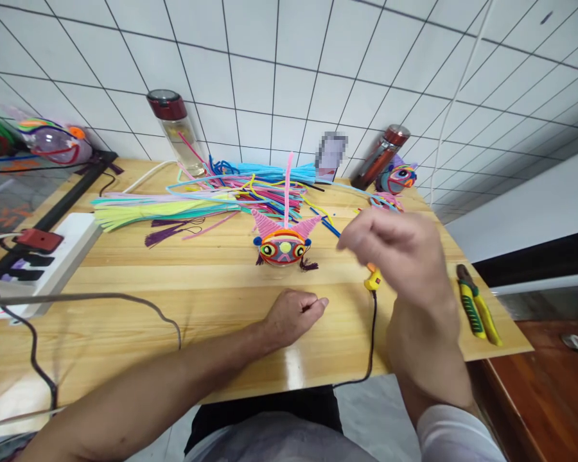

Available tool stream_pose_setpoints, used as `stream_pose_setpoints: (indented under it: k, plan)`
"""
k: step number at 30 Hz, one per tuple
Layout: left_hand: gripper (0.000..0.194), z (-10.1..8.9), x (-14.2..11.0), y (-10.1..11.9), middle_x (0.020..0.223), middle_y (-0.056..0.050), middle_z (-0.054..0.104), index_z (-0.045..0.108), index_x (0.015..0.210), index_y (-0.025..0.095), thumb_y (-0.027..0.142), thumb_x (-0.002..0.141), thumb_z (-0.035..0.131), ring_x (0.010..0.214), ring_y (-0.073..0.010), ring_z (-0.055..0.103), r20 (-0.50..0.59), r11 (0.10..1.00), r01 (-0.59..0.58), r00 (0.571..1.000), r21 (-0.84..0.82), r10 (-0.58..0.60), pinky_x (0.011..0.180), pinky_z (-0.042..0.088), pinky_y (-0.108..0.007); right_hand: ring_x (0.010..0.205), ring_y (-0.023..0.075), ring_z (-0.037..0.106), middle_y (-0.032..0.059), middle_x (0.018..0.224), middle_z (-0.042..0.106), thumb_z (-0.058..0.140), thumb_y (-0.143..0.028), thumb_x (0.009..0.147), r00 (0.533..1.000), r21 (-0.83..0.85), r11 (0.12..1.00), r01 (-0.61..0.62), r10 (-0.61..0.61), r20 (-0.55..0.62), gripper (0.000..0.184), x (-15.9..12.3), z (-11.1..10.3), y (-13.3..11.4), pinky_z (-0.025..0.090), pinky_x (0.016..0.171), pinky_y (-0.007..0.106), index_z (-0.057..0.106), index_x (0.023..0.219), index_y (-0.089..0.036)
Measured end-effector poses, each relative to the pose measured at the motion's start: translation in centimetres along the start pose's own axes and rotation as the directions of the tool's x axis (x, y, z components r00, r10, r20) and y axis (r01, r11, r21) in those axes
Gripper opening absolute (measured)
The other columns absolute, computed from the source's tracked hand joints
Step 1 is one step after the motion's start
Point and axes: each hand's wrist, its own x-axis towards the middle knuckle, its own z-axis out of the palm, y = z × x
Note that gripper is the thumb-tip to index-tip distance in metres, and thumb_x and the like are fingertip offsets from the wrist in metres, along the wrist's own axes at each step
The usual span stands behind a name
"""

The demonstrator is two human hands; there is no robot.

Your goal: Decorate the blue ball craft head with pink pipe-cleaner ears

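Observation:
My left hand (296,316) rests on the table as a fist, thumb over the curled fingers, with nothing seen in it. Just beyond it stands a small face-like craft figure (284,249) with pink pipe-cleaner ears, yellow-ringed eyes, dark tassels and an upright pink stem; neither hand touches it. Raised over the table to the right, my right hand (399,253) is slightly blurred, its fingers curled in against the thumb; whatever lies inside is hidden. Partly behind that hand is a yellow glue gun (373,280) with a black cord.
Bundles of pipe cleaners (173,208) lie along the back. Pliers (476,305) sit near the right edge. A glass bottle (178,135) and a reddish flask (383,154) stand by the tiled wall. A power strip (67,256) and cables occupy the left side.

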Motion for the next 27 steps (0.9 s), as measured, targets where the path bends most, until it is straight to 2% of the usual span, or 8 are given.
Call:
stream_pose_setpoints:
  k: [2,4,10,15,20,22,24,27]
  plan:
    - [0.054,-0.1,0.0,0.2,0.055,0.004,0.026,0.027,0.057,0.022,0.05,0.097,0.048,0.053,-0.0094,0.028,0.034,1.0,-0.009,0.999,-0.012,0.009,0.058,0.023,-0.03,0.048,0.0089,0.048,-0.0043,0.055,0.056,0.073,-0.039,0.103,0.97,0.037,0.997,-0.072,0.079,-0.232,0.036,1.7,-2.3,3.7,0.038,0.05,0.024,0.071,0.071,-0.023]
    - [0.054,-0.2,0.0,0.3,0.055,0.004,0.025,0.026,0.057,0.022,0.05,0.097,0.048,0.053,-0.0094,0.027,0.042,1.0,-0.008,0.999,-0.025,0.009,0.058,0.023,-0.031,0.045,0.0073,0.041,-0.0041,0.052,0.053,0.074,-0.042,0.102,0.923,0.124,0.986,-0.107,0.145,-0.357,0.037,2.9,-4.3,7.6,0.032,0.048,0.024,0.071,0.071,-0.021]
    - [0.053,0.0,0.0,0.1,0.056,0.004,0.028,0.03,0.058,0.021,0.051,0.098,0.048,0.055,-0.0098,0.029,0.042,0.999,0.025,0.999,-0.047,-0.023,0.059,0.024,-0.03,0.04,0.007,0.035,-0.0056,0.046,0.045,0.082,-0.053,0.091,0.812,0.27,0.945,-0.184,0.301,-0.5,0.042,4.1,-6.5,14.8,0.025,0.04,0.024,0.068,0.067,-0.022]
    - [0.054,-1.3,-0.3,0.2,0.057,0.004,0.027,0.029,0.059,0.021,0.054,0.098,0.048,0.057,-0.0097,0.028,0.046,0.999,0.035,0.998,-0.012,-0.034,0.059,0.023,-0.029,0.038,0.0057,0.036,-0.0059,0.047,0.045,0.08,-0.049,0.096,0.798,0.28,0.931,-0.235,0.349,-0.491,0.045,4.5,-6.3,15.3,0.026,0.038,0.02,0.063,0.065,-0.02]
    - [0.055,-6.1,-1.7,-0.9,0.059,0.004,0.024,0.025,0.06,0.021,0.055,0.096,0.05,0.057,-0.0091,0.025,0.037,0.992,-0.005,0.999,0.13,0.0,0.058,0.02,-0.029,0.039,0.0054,0.038,-0.0061,0.048,0.045,0.079,-0.047,0.097,0.821,0.289,0.937,-0.197,0.319,-0.473,0.042,4.6,-5.9,14.9,0.028,0.038,0.018,0.066,0.069,-0.019]
    - [0.057,-7.5,-1.9,-1.1,0.06,0.004,0.024,0.025,0.06,0.022,0.057,0.095,0.05,0.057,-0.009,0.024,-0.041,0.987,0.023,0.999,0.158,-0.017,0.058,0.019,-0.029,0.04,0.0059,0.038,-0.0062,0.048,0.046,0.08,-0.049,0.097,0.837,0.288,0.94,-0.184,0.303,-0.455,0.043,4.6,-5.6,14.9,0.03,0.038,0.017,0.066,0.069,-0.02]
    - [0.057,-7.4,-1.7,-0.8,0.058,0.004,0.027,0.029,0.058,0.021,0.058,0.096,0.05,0.057,-0.0093,0.027,-0.118,0.99,0.036,0.993,0.14,-0.019,0.059,0.021,-0.029,0.04,0.0057,0.038,-0.0065,0.047,0.046,0.08,-0.049,0.096,0.839,0.292,0.939,-0.183,0.304,-0.451,0.043,4.7,-5.3,14.8,0.031,0.038,0.017,0.065,0.068,-0.02]
    - [0.057,-4.2,-0.4,0.8,0.056,0.003,0.038,0.04,0.057,0.02,0.059,0.096,0.05,0.057,-0.01,0.036,-0.146,0.999,0.001,0.989,0.036,0.004,0.06,0.028,-0.028,0.039,0.0046,0.037,-0.0067,0.046,0.045,0.079,-0.043,0.095,0.819,0.302,0.932,-0.201,0.329,-0.47,0.041,4.9,-4.8,14.9,0.029,0.038,0.016,0.065,0.066,-0.018]
